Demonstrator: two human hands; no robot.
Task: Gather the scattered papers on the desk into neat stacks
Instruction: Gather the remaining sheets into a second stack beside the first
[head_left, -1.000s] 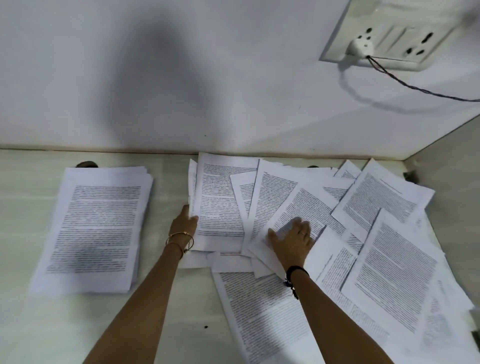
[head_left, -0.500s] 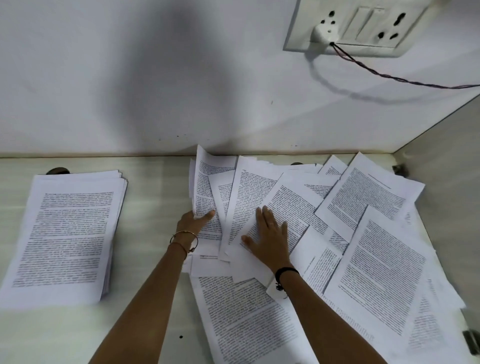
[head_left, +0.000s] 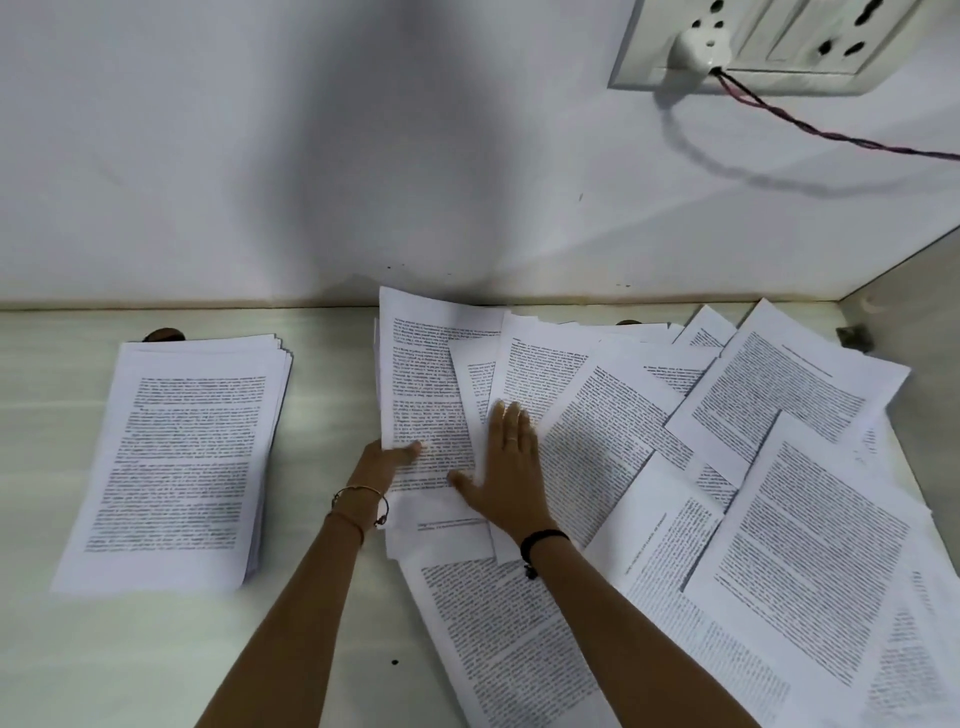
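Observation:
A neat stack of printed papers lies on the left of the pale desk. Scattered printed sheets overlap across the middle and right. My left hand pinches the lower left edge of a printed sheet at the left of the spread, thumb on top, and that sheet's far end is raised off the desk. My right hand lies flat with straight fingers on the overlapping sheets just to its right.
A white wall rises behind the desk. A wall socket plate with a white plug and twisted cable sits at upper right. A side panel closes the right. A dark round hole shows behind the stack.
My left hand has slid under and lifted the leftmost sheet. My right hand moved left across the sheets and now presses beside it. The camera view shifted right and down.

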